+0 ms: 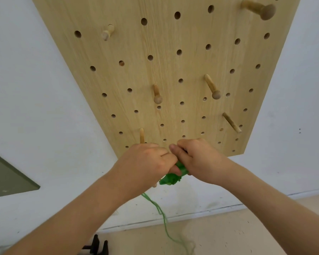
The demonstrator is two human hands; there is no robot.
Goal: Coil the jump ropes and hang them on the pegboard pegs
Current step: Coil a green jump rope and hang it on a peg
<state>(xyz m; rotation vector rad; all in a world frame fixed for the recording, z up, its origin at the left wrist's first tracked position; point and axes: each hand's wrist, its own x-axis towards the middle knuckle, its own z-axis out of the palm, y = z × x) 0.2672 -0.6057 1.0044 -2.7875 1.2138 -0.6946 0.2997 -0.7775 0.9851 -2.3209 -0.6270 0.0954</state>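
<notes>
Both hands are gripping the green jump rope point(170, 178). The left hand point(147, 162) is curling round the handles point(180, 167) from the left, and the right hand point(197, 161) is clamping them from the right. The handles are sitting between the palms, just below the pegboard point(173, 67), with their long axis tilting down-left. The cord point(162, 214) is hanging loose toward the floor point(228, 232), so coiling looks unfinished. The nearest peg point(141, 134) is sticking out just above the left hand, which probably makes that the closer hand for hanging.

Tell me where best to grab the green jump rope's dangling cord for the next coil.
Probably just below the green handles, where the cord hangs free and nearly straight. Come from its right with the right hand; the left forearm crowds its left side, and lower down it lies slack on the floor.
</notes>
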